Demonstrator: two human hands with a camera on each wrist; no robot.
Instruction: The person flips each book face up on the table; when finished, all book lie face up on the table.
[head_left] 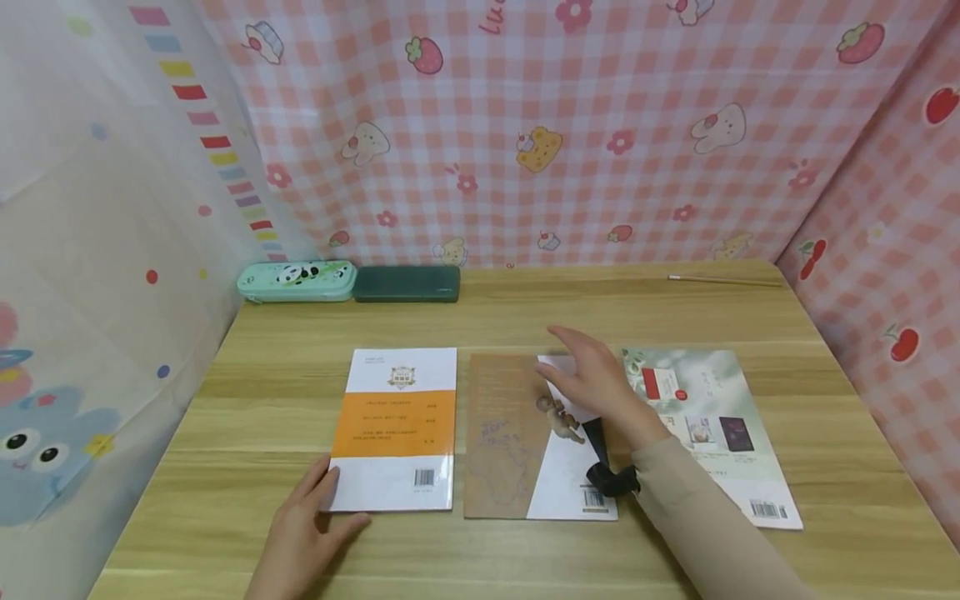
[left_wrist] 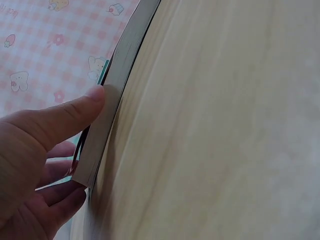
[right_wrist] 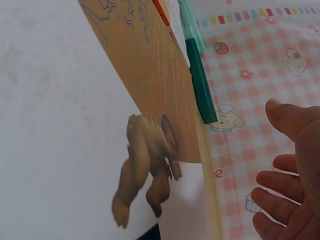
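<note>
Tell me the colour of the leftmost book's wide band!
The band is orange, clearest in the head view.

Six things on one wooden surface [head_left: 262,400]

An orange-banded book [head_left: 395,429], a brown-and-white book [head_left: 498,442] and a pale green book [head_left: 708,392] make three books, in one row between the left and right edges; a mint case [head_left: 296,287] and a dark green case [head_left: 407,285] make two cases, by the far left corner; one thin rod [head_left: 723,281], by the far right corner; one left hand [head_left: 296,529] and one right hand [head_left: 596,375], two in all.
</note>
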